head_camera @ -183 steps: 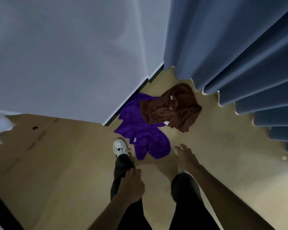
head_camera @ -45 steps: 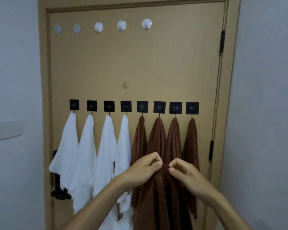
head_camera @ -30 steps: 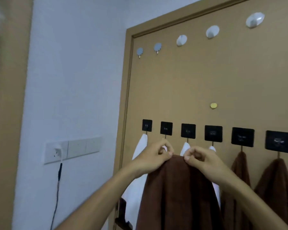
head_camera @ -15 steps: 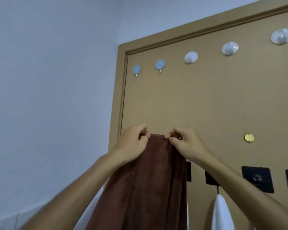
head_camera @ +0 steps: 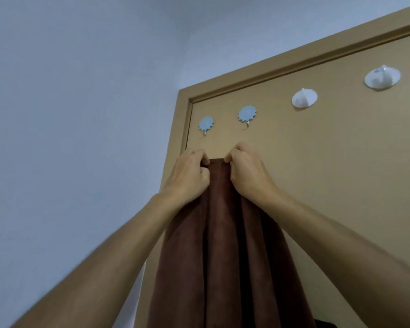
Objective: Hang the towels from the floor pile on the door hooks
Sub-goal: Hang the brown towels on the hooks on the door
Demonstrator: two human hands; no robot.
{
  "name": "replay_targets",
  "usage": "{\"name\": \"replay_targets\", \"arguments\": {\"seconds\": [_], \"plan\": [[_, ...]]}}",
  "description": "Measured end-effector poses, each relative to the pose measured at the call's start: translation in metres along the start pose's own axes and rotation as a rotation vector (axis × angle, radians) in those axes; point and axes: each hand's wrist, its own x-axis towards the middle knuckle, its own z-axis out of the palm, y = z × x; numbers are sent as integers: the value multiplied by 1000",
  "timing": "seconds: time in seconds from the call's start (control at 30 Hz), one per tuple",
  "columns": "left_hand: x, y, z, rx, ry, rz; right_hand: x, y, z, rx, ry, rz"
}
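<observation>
Left hand (head_camera: 187, 177): I have it pinched closed on the towel's top edge.
Right hand (head_camera: 245, 172): closed on the same edge, just beside the left.
Towel (head_camera: 220, 256): brown, hanging from my hands against the door (head_camera: 329, 174), below two blue hooks (head_camera: 247, 114).

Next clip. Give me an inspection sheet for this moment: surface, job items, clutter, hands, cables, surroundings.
Surface: tan door, upper part in view.
Job items: brown towel held up just below two blue flower-shaped hooks, not yet hung; two white round hooks further right, all four bare.
Clutter: nothing seen.
Hands: left hand and right hand each pinch the towel's top edge.
Cables: nothing seen.
Surroundings: pale wall left of the door frame.
</observation>
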Motion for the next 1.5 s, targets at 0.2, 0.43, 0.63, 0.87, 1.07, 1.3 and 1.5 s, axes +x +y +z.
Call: {"name": "replay_targets", "arguments": {"seconds": [0.2,0.43,0.63,0.87,1.07,1.3,1.5], "plan": [[53,-39,29,-9,150,45,54,1,33,-364,80,-126],[120,-70,56,-29,218,117,113,14,57,-546,142,-137],[147,-86,68,-108,254,56,135,15,74,-558,178,-123],[136,-95,67,-186,274,-88,138,8,80,-432,119,-150],[121,-82,53,-188,133,-83,119,2,77,-357,138,-77],[80,-70,48,-213,30,-120,68,-3,74,-215,-49,-37],[9,-65,56,-265,-46,-131,6,-16,78,-71,-178,-58]]}}
